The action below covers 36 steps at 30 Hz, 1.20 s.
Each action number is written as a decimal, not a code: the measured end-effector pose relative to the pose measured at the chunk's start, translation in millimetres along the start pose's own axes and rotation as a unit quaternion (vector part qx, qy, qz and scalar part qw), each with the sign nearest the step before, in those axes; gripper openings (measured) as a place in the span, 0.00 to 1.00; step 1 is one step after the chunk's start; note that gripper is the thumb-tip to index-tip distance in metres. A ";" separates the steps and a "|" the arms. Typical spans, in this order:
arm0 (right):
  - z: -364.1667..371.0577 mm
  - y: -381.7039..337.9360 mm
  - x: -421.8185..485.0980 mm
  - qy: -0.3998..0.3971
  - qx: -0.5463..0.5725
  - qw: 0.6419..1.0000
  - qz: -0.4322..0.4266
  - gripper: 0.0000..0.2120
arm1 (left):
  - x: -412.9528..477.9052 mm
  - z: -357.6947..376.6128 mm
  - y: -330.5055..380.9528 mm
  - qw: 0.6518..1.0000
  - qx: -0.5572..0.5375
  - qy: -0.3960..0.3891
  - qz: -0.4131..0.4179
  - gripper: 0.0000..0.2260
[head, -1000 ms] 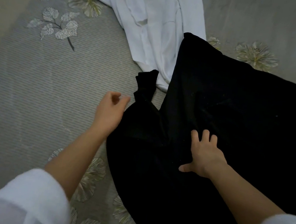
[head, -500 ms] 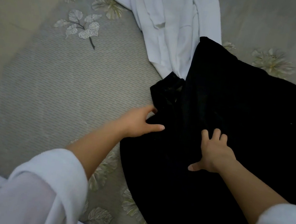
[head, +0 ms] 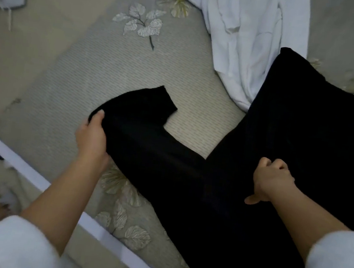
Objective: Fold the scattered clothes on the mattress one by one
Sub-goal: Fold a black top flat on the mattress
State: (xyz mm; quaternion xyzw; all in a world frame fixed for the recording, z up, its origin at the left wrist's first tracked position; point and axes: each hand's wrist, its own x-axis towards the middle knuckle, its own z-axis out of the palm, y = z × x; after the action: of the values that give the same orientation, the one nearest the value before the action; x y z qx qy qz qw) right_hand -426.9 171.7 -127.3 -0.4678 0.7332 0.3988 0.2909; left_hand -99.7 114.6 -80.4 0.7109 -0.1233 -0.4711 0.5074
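Holds the sleeve [head: 142, 115] of the black top [head: 294, 138] in the left hand [head: 93, 138], thumb on the upper face of the cuff end and fingers tucked out of sight beneath. Stretches it out flat toward the left edge of the mattress [head: 85, 72]. Plants the right hand [head: 272, 182] on the body of the top near the armpit, fingers curled down into the cloth and thumb sticking out, apparently bunching a fold. Keeps the two hands well apart, each on its own part of the same garment.

Finds the top spread across the right half of the mattress, its lower part running over the near edge. At the far side it overlaps the white garment [head: 251, 38], which lies crumpled by the far edge.

Risks, as a judgement:
- Could lose the sleeve, since little more than a thumb is seen holding it.
- Could drag the white garment along with any hard pull, given the overlap.
- Could let the top slide off, with so much cloth past the near edge.
- Could fold in hidden creases, hard to spot in fabric this dark.

Shows no brand, label or readable writing anywhere; only a leaf pattern on the mattress cover.
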 end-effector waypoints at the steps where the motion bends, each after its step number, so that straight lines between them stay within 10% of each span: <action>1: 1.5 -1.3 3.9 -0.001 -0.007 1.000 0.002 0.60 | 1.8 -7.9 -8.5 0.998 0.003 0.005 -0.063 0.13; 6: 7.4 -2.6 18.5 -0.010 -0.042 0.999 -0.011 0.61 | 7.6 -15.4 -11.7 0.970 -0.024 -0.092 -0.223 0.14; 13: 1.5 7.5 -20.5 0.045 0.025 0.998 -0.031 0.54 | -45.0 39.3 19.0 0.976 0.077 -0.106 0.172 0.02; 16: 24.9 31.5 -35.7 0.126 0.175 0.971 -0.100 0.43 | -102.2 80.0 1.0 0.885 0.260 -0.179 0.344 0.04; 19: 66.7 61.8 -53.3 0.244 0.405 0.870 -0.139 0.21 | -157.8 112.8 -47.1 0.772 0.335 -0.331 0.427 0.08; 25: 117.0 113.2 -66.1 0.278 0.594 0.754 0.026 0.13 | -202.2 95.6 -159.4 0.461 0.644 -0.505 0.341 0.35; 36: 48.0 96.4 -11.1 0.153 0.762 0.625 0.071 0.27 | -167.8 47.2 -182.6 0.472 0.668 -0.386 0.426 0.33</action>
State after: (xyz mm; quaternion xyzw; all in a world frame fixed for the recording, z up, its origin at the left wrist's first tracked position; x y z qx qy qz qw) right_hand -508.5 241.5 -112.9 -0.0795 0.8401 -0.3600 0.3979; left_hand -280.7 278.8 -143.9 0.4401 -0.8719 -0.1983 -0.0824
